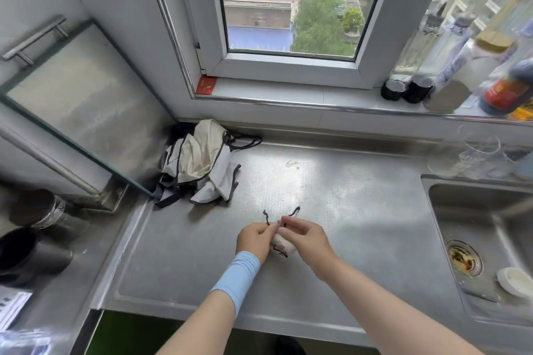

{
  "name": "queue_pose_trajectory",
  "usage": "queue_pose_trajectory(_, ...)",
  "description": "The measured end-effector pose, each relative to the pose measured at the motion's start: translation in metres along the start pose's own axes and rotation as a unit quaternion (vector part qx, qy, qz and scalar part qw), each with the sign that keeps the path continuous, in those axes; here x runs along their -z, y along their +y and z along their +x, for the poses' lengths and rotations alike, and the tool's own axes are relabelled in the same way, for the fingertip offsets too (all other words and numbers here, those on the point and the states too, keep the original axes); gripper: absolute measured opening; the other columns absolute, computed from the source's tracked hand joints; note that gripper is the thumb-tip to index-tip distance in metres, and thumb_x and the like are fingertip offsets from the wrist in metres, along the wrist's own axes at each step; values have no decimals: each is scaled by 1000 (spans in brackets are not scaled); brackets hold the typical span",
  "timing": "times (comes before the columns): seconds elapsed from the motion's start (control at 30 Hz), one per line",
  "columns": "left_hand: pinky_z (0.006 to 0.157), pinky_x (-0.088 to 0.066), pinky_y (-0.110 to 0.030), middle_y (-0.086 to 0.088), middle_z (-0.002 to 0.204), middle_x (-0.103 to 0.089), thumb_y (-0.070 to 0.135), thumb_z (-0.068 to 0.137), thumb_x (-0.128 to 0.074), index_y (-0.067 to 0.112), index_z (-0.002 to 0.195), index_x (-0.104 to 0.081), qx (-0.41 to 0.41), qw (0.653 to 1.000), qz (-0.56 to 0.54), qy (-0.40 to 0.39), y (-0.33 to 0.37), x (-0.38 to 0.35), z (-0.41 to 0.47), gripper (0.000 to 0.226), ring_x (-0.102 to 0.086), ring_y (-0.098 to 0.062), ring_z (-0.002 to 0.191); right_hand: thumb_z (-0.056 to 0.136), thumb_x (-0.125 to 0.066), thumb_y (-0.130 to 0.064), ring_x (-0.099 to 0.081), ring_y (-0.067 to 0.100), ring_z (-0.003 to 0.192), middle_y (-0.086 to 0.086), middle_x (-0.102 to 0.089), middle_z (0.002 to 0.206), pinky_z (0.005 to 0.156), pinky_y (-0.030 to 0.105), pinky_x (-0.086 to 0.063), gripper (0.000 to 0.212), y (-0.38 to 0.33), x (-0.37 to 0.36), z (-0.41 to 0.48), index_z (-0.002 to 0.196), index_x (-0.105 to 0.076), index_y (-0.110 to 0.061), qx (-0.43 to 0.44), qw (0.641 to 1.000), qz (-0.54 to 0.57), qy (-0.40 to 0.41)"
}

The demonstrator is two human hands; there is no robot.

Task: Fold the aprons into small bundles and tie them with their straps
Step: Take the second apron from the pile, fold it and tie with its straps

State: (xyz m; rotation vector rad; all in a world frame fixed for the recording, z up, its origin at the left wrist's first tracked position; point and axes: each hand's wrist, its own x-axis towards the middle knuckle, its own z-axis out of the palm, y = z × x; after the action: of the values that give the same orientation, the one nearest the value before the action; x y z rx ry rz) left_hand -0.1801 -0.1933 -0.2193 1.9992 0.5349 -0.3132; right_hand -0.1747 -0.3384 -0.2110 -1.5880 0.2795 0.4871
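Note:
A small white apron bundle [284, 243] lies on the steel counter [360, 210] between my hands. Two thin dark strap ends stick up from it: one strap end [266, 216] is pinched in my left hand [255, 241], the other strap end [294, 212] in my right hand [307, 236]. A light blue band covers my left wrist. A loose pile of white and cream aprons [199, 163] with dark trim and straps sits crumpled in the back left corner of the counter, apart from my hands.
A steel sink [450, 210] with a drain and a white lid lies to the right. Bottles [450, 78] crowd the window sill at the right. Clear glasses [476, 155] stand behind the sink. A glass-door cabinet [75, 101] and dark pots [31, 253] are left.

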Motion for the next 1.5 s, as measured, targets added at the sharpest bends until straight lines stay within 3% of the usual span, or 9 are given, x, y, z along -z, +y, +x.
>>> queue_pose_trajectory(0.17,65,-39,-25,4,58,-55,37,88,-63,17,54,-61,-28,996,71,-36,-1,-16,0,40,-55,-14,70,73,-85,-15,-73,23,91,4,-76,91,88,38,-58,34,14,9,11,102,-68,-18,-106,982,82,133)
queue_pose_trajectory(0.37,65,-41,-25,0,66,-61,32,89,-60,14,72,-71,-62,989,125,-45,3,-22,4,27,-56,-16,69,75,-84,-12,-73,16,93,6,-77,96,79,29,-53,29,20,18,3,101,-71,-13,-134,980,116,91)
queue_pose_trajectory(0.57,70,-43,-24,-6,78,-64,32,90,-61,15,75,-73,-76,983,155,-67,-10,-13,3,25,-58,-17,75,80,-79,-15,-68,10,84,-5,-76,83,78,23,-50,9,22,17,-7,80,-78,-24,28,997,-59,52)
queue_pose_trajectory(0.73,74,-51,-26,-1,82,-70,26,87,-58,16,89,-72,-74,974,175,-121,-9,-8,3,16,-64,-17,78,81,-75,-4,-64,7,76,-13,-72,97,73,20,-51,19,14,6,-6,85,-76,-22,208,953,-221,-10)
queue_pose_trajectory(0.93,79,-44,-24,-4,83,-63,26,89,-65,20,85,-78,-147,969,136,-145,-22,-2,-4,14,-58,-15,82,93,-64,-16,-58,8,62,-6,-65,70,63,23,-45,4,13,12,12,93,-66,-20,170,914,-367,-34)
queue_pose_trajectory(1.1,81,-46,-21,8,89,-69,26,85,-62,32,92,-76,-160,969,161,-100,-20,-2,-9,16,-60,-9,86,91,-61,-24,-60,15,69,-2,-67,74,63,27,-46,6,13,9,13,93,-67,-23,107,903,-416,-10)
queue_pose_trajectory(1.27,73,-45,-17,11,81,-66,22,83,-62,35,106,-56,-150,976,139,-75,-21,0,-12,27,-60,-7,76,90,-61,-24,-59,2,74,-12,-68,82,63,17,-41,14,13,9,10,88,-75,-25,27,918,-391,-60)
queue_pose_trajectory(1.4,81,-43,-19,7,89,-62,18,89,-56,27,94,-67,-196,959,162,-123,-25,3,-9,15,-55,-10,85,94,-61,-36,-38,4,41,-12,-45,46,45,20,-33,31,2,15,9,75,-74,-15,-13,930,-352,-107)
queue_pose_trajectory(1.5,82,-40,-18,9,96,-52,22,94,-53,20,86,-66,-175,961,159,-143,-28,5,-5,16,-52,-8,87,93,-62,-41,-32,9,43,-6,-41,52,40,20,-28,35,-3,19,9,82,-76,-10,-37,936,-324,-132)
